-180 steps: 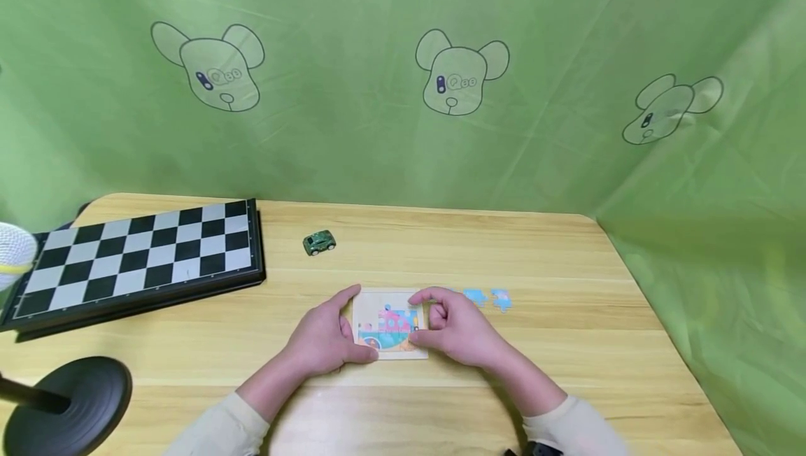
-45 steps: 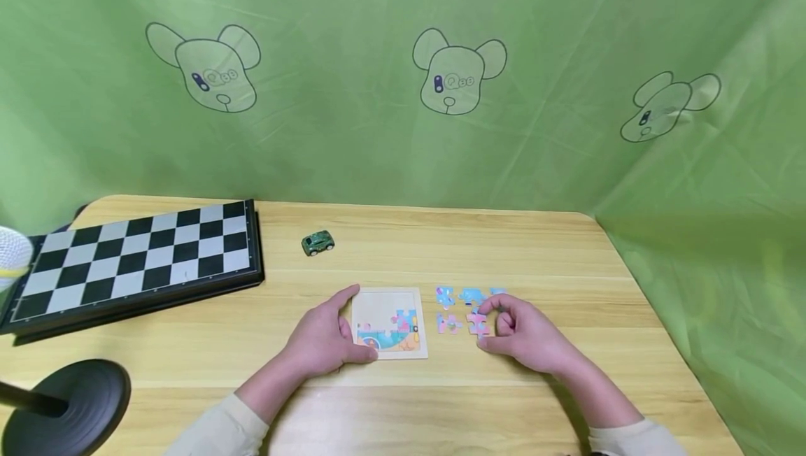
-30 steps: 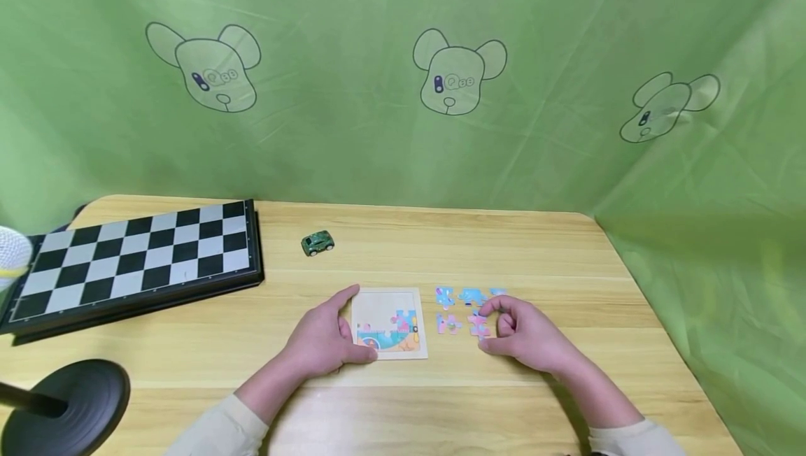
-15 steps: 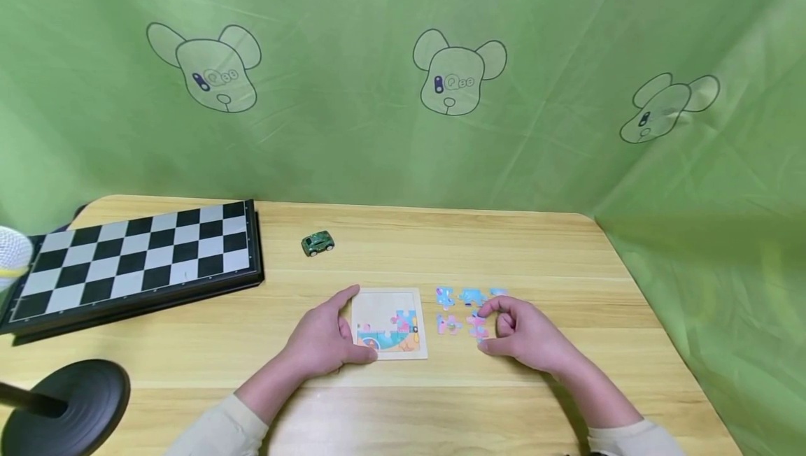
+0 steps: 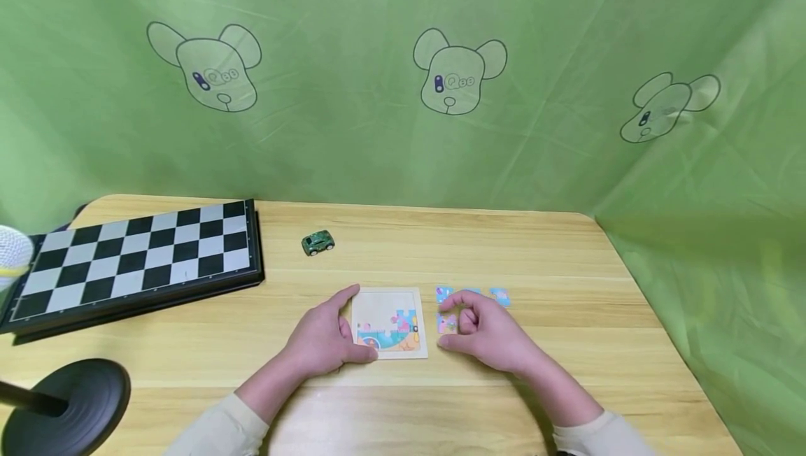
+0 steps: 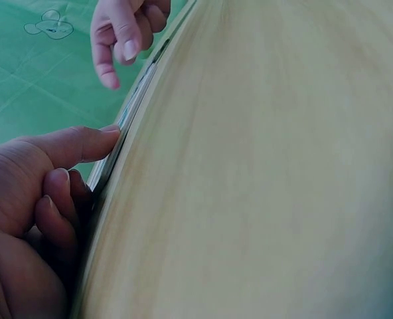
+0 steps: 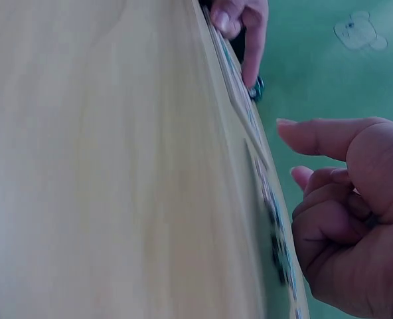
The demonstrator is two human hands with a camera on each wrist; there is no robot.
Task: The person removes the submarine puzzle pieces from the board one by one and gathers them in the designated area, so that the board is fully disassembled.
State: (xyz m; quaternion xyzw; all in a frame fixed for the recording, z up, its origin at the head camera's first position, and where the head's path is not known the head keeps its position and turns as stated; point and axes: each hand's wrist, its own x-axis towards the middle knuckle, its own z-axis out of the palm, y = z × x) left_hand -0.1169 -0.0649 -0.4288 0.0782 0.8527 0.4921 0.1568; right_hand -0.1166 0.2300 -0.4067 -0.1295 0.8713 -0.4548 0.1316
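Observation:
A square wooden jigsaw tray (image 5: 383,304) lies flat in the head view, with joined pieces along its bottom and lower right. My left hand (image 5: 324,337) grips its left side, thumb on the bottom edge and index finger by the top-left corner. Right of the tray, my right hand (image 5: 494,337) hovers with thumb and index finger apart on either side of a pink puzzle piece (image 5: 447,324). The right wrist view shows nothing between the fingers of that right hand (image 7: 356,206). Blue pieces (image 5: 500,296) lie behind it; it hides part of the loose group.
A folding chessboard (image 5: 138,253) occupies the table's left side. A small green toy car (image 5: 317,243) sits beyond the tray. A round black stand base (image 5: 66,407) is at the front left, and a green curtain (image 5: 352,148) hangs behind the table.
My right hand has moved left from the farther pink piece to the one nearest the tray. Six seconds ago it was over the tray, which then held more pink pieces. My left hand stays put.

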